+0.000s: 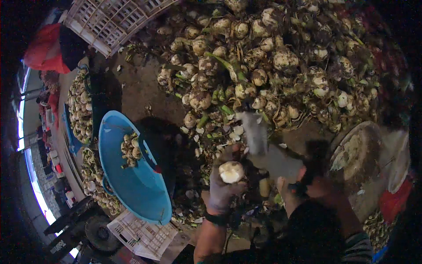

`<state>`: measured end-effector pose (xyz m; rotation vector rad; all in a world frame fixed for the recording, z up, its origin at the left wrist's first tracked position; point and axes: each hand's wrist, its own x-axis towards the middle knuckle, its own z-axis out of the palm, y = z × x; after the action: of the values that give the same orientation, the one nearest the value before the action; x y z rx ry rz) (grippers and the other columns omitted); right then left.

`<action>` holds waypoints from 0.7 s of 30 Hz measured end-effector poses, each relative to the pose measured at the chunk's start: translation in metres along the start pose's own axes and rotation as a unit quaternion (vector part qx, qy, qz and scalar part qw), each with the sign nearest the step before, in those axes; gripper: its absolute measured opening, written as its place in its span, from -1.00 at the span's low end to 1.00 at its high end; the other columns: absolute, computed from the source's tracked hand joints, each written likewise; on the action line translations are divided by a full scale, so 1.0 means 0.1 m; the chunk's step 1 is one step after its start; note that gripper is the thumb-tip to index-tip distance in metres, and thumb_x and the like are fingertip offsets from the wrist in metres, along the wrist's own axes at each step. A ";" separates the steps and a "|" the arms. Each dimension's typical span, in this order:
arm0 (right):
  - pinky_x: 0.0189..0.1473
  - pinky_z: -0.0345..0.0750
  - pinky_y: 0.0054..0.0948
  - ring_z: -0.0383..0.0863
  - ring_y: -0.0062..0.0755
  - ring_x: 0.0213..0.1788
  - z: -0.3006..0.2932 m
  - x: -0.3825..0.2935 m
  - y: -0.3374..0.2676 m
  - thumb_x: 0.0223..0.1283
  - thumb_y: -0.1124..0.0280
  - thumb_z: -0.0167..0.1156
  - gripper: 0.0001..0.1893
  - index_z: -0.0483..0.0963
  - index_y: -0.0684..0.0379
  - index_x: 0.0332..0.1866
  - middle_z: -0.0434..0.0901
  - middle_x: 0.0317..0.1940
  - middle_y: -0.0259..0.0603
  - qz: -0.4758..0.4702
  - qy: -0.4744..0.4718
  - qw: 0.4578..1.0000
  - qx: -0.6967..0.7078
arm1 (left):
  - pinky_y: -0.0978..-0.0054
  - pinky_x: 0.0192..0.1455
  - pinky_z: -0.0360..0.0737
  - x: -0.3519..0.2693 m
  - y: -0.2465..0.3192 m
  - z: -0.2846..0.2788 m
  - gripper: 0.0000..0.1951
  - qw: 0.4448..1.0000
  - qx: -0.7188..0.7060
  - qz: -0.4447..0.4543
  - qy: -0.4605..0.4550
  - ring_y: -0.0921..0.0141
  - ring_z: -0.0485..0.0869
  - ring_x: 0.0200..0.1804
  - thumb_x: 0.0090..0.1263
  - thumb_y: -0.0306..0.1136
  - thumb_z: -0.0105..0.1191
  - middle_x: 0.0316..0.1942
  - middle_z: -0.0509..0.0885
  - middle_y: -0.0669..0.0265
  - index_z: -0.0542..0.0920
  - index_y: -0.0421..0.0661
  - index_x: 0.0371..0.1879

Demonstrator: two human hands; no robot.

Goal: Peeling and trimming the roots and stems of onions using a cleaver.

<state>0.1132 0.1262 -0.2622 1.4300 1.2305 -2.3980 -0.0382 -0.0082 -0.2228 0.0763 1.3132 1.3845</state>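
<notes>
My left hand [224, 189], pale as if gloved or dusty, wears a dark band at the wrist and holds a round bulb [231, 171] with a white cut face upward. Just right of it, my right hand [295, 188] is blurred by motion. Its fingers are closed around what looks like a broad-bladed knife [277, 161]; the handle is mostly hidden. A grey, blurred flat shape [255, 132] stands above the bulb, and I cannot tell whether it is part of the same blade. Trimmings and peelings [214, 138] lie beneath and around the hands.
A large heap of soiled bulbs with stalks [263, 59] spreads ahead. On the left stand a blue basin [145, 194] holding several bulbs, a full tub [79, 109], and plastic crates [141, 234] [108, 23]. A round, dirt-crusted container [356, 151] is at right, and a wheeled vehicle [99, 232] lower left.
</notes>
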 end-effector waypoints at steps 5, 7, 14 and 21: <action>-0.33 0.51 -0.46 0.62 -0.51 -0.37 0.02 0.11 0.12 0.12 0.11 0.30 -0.66 0.56 0.20 -0.23 0.64 -0.43 -0.27 -0.090 0.065 0.994 0.000 | 0.47 -0.18 0.59 -0.07 0.09 0.05 -0.35 0.991 -0.126 -0.032 -0.020 0.38 0.61 -0.18 -0.08 -0.52 0.20 -0.10 0.60 0.20 0.40 -0.34 0.13; -0.29 0.51 -0.45 0.62 -0.49 -0.33 0.07 0.09 0.07 0.10 0.14 0.32 -0.66 0.55 0.22 -0.21 0.64 -0.38 -0.27 -0.183 0.107 0.976 -0.040 | 0.49 -0.26 0.56 0.00 0.18 0.11 -0.50 0.992 0.020 -0.124 0.035 0.41 0.60 -0.28 0.06 -0.51 0.08 -0.21 0.63 0.21 0.45 -0.36 0.07; -0.21 0.53 -0.28 0.62 0.00 -0.29 0.10 -0.03 -0.14 0.16 0.21 0.17 -0.74 0.55 0.18 -0.19 0.61 -0.39 -0.01 -0.285 0.053 0.860 -0.420 | 0.44 -0.26 0.57 -0.08 0.26 -0.01 -0.69 0.994 -0.097 -0.005 0.056 0.39 0.58 -0.40 0.13 -0.50 0.01 -0.36 0.61 0.20 0.50 -0.29 -0.12; -0.23 0.54 -0.15 0.62 0.11 -0.31 0.22 0.29 -0.06 0.09 -0.08 0.15 -0.52 0.58 0.21 -0.28 0.60 -0.45 0.10 -0.028 0.141 0.910 -0.388 | 0.21 0.05 0.53 -0.43 1.12 -0.48 -0.40 0.845 -0.357 0.359 0.174 0.24 0.54 0.04 0.28 0.02 0.05 0.22 0.43 0.22 0.33 0.06 0.28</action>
<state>0.0789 0.1242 -0.2754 1.4655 1.9921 -1.4218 -0.1297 -0.0361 -0.1357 -0.2239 0.9879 2.5676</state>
